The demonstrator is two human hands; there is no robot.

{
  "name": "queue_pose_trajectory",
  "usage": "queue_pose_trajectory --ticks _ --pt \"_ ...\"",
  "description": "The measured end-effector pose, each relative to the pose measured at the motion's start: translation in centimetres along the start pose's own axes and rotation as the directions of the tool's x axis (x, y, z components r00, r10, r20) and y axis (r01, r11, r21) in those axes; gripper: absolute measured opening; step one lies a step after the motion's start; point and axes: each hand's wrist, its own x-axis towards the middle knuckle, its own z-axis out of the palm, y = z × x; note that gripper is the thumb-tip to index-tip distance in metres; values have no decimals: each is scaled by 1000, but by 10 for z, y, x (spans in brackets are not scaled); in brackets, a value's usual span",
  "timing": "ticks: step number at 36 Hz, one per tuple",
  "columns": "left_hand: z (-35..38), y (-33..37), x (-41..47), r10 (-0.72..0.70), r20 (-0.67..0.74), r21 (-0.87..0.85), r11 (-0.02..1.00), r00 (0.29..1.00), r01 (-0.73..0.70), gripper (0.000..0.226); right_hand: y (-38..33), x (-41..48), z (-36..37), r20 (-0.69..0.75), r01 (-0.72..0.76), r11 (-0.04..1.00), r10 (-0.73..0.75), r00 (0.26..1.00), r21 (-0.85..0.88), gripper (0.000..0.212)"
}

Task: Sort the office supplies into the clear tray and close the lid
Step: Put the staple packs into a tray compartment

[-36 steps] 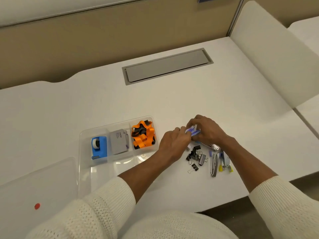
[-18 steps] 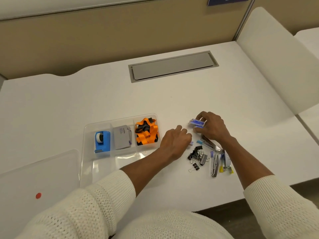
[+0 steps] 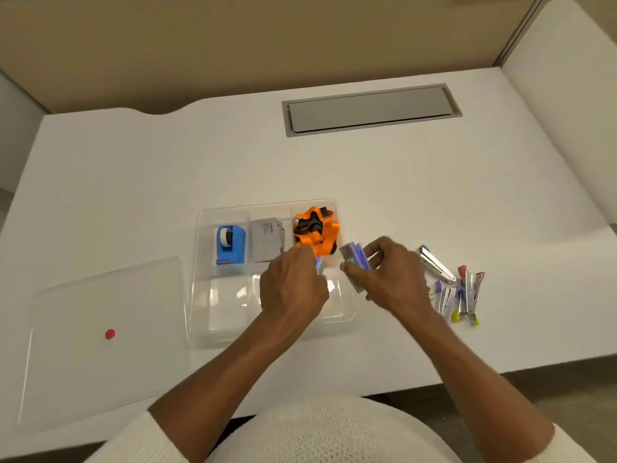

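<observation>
Big white desk (image 3: 434, 195), lots of bare room on it, a grey hatch (image 3: 370, 108) set in at the far side and the near edge just in front of the person. The clear lid (image 3: 100, 329) lies flat on the left, red dot up, well out of the way, just beside the tray (image 3: 207, 315). The tray's far row is filled: blue tape (image 3: 229, 243) on the left, grey box (image 3: 267, 238) in the middle, orange strap (image 3: 315, 230) on the right; the near row looks empty. And here's the change: half a second back both hands were out right of the tray over the loose pile, and now they've swung across! The right hand (image 3: 390, 279) is clamped on a small stack of blue-and-grey boxes (image 3: 355, 262), staples by my guess, hovering over the tray's right rim. The left hand (image 3: 292, 289) is curled over the near-right compartment, pinching something small and bluish (image 3: 319, 265); too blurred to name. So that load is about to go in, I'd say. Still out on the desk, right of the tray: a silver stapler (image 3: 434, 267) and a cluster of staple removers (image 3: 462, 295). The binder clips that lay there a moment ago are hidden behind the right wrist. Room to drop is open in the near row; the orange strap bulges close to the hands, worth avoiding.
</observation>
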Motion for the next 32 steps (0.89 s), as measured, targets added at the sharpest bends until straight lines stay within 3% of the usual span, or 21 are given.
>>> queue_pose_trajectory --ticks 7,11,19,23,26,29,32 --pt "16 -12 -15 -6 113 112 994 994 -7 65 -2 -28 43 39 -6 985 13 999 -173 40" --pt "24 -15 -18 43 140 145 987 989 -64 62 -4 -33 55 -16 29 971 -34 999 -239 46" --pt "23 -12 -18 69 228 173 979 971 -110 78 -12 -41 63 10 2 891 3 1000 -454 53" --pt "21 -11 -20 82 251 176 976 964 -129 79 -8 -41 60 27 23 915 -13 1000 -402 51" --pt "17 -8 -20 102 260 146 979 960 -143 73 3 -39 51 -38 48 949 -63 997 -310 44" --pt "15 3 -17 194 203 119 968 960 -221 59 22 -35 35 -132 39 959 -79 988 -280 36" --pt "17 16 -13 363 108 138 917 926 -375 48 47 -32 13 -196 -1 962 -55 979 -274 44"
